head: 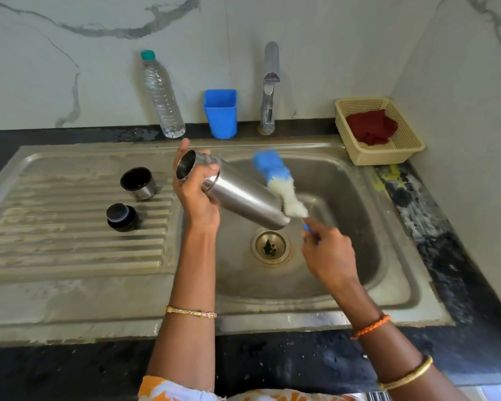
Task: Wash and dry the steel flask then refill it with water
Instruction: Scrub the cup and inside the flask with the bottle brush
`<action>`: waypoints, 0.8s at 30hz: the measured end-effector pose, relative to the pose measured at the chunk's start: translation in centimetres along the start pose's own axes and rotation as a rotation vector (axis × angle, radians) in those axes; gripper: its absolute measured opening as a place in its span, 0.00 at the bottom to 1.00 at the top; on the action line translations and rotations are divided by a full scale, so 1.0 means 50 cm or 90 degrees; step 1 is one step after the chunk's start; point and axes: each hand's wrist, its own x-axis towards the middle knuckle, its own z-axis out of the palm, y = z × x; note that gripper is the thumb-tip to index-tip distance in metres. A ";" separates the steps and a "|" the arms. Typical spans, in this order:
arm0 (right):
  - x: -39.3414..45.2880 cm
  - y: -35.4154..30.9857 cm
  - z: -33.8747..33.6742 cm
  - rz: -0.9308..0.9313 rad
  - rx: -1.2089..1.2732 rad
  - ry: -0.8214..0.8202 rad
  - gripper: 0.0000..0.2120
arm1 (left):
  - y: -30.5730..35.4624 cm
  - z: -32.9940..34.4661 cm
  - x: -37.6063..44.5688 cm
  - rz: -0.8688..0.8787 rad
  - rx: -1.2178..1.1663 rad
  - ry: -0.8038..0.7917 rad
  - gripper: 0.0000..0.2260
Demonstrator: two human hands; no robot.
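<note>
Over sink (pixel 388 198), left hand (pixel 195 195) grips flask (pixel 237 192); right hand (pixel 327 253) grips brush (pixel 278 180) w/ foam.

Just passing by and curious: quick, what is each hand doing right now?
Left hand: grips the steel flask near its open mouth.
Right hand: holds the bottle brush by its handle, against the flask.

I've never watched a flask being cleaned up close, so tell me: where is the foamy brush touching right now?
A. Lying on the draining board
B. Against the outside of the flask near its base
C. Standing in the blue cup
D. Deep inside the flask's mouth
B: the brush, held in the right hand, presses its foamy bristles on the outer wall of the steel flask near the base, while the left hand grips the flask near its open mouth.
</note>
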 end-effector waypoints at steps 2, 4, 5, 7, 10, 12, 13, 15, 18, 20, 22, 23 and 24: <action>-0.025 -0.045 0.008 -0.111 0.028 0.028 0.18 | -0.016 0.011 -0.009 -0.006 0.052 -0.018 0.41; -0.052 -0.088 0.013 -0.203 0.067 0.035 0.18 | -0.029 0.018 -0.024 -0.005 0.089 -0.001 0.41; -0.054 -0.095 0.014 -0.219 0.069 0.036 0.18 | -0.030 0.017 -0.027 -0.001 0.096 0.011 0.40; -0.024 -0.072 0.019 -0.204 0.006 0.034 0.18 | -0.020 0.012 -0.021 0.011 0.090 0.004 0.38; 0.055 0.011 0.029 -0.033 0.054 -0.040 0.16 | 0.007 0.003 -0.006 0.047 0.091 -0.041 0.36; 0.097 0.046 0.033 0.138 0.262 -0.129 0.15 | 0.018 -0.003 -0.002 0.039 0.058 -0.061 0.30; 0.109 0.054 0.033 0.205 0.361 -0.170 0.15 | 0.020 -0.006 -0.002 0.027 0.030 -0.064 0.26; 0.119 0.053 0.030 0.279 0.528 -0.262 0.21 | 0.020 -0.007 -0.002 0.007 0.002 -0.070 0.20; 0.121 0.032 0.023 0.294 0.644 -0.352 0.28 | 0.013 -0.004 -0.005 0.007 0.027 -0.126 0.15; 0.123 0.024 0.022 0.311 0.661 -0.369 0.27 | 0.012 -0.006 -0.004 0.008 0.024 -0.162 0.14; 0.127 0.022 0.023 0.330 0.684 -0.374 0.28 | 0.014 -0.009 -0.002 0.006 0.008 -0.177 0.13; 0.130 0.020 0.024 0.335 0.692 -0.378 0.29 | 0.016 -0.010 -0.002 0.007 -0.003 -0.185 0.12; 0.130 0.016 0.024 0.337 0.697 -0.384 0.28 | 0.018 -0.010 -0.004 0.007 -0.020 -0.196 0.11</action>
